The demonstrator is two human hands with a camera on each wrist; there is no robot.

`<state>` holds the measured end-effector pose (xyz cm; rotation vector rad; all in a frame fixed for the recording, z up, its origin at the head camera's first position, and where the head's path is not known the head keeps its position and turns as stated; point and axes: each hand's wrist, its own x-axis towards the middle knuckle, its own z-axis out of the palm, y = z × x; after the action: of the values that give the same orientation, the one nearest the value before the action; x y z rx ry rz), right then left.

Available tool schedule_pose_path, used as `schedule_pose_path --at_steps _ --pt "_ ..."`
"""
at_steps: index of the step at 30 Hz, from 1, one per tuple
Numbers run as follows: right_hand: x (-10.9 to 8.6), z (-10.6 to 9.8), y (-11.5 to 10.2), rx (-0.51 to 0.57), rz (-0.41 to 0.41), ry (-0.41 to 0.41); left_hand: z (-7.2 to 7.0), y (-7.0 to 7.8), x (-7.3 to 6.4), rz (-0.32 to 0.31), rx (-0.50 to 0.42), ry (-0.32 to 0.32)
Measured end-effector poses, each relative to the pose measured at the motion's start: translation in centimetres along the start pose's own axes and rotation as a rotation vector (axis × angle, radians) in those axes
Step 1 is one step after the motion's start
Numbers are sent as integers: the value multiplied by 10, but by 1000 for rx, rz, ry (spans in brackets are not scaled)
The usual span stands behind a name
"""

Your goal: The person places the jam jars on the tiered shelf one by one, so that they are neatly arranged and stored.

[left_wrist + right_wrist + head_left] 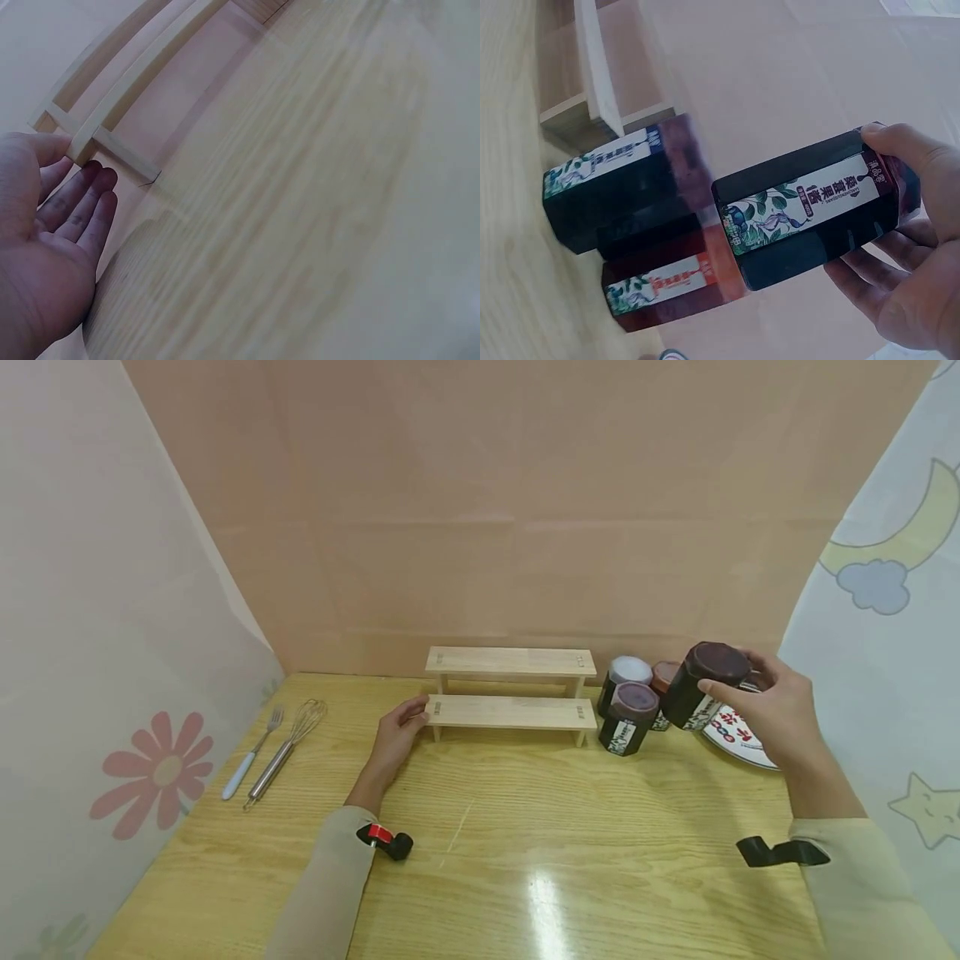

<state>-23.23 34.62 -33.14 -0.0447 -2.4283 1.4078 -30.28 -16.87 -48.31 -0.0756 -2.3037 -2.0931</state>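
My left hand (395, 735) pinches the left end of the lower board of a light wooden two-tier shelf (510, 712), thumb above and fingertips at the underside in the left wrist view. Raised at the right, my right hand (787, 706) grips a dark jar (684, 695) with a dark purple lid and a white label showing leaves and fruit. The jar is tilted. Below and left of it several similar jars stand together on the table: one with a purple lid (636, 697), one with a white lid (630, 669) and a partly hidden one with a reddish-brown lid (664, 672).
A white plate (753, 756) with red patterns lies at the right, partly behind my right hand. At the left of the wooden table (525, 827) are a fork (253, 756) and a whisk (285, 752). Paper walls rise behind and on both sides.
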Motion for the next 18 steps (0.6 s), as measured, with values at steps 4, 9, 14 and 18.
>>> schedule_pose_path --at_steps 4,9,14,18 --pt "6 1 -14 16 5 -21 0 0 1 -12 -8 -15" --pt "14 13 -27 -1 2 -40 0 7 0 -38 5 -25" --pt "20 36 -33 15 -8 -61 2 18 -5 -40 12 -27" --pt "24 57 -41 69 5 -80 3 4 1 -27 -3 -13"
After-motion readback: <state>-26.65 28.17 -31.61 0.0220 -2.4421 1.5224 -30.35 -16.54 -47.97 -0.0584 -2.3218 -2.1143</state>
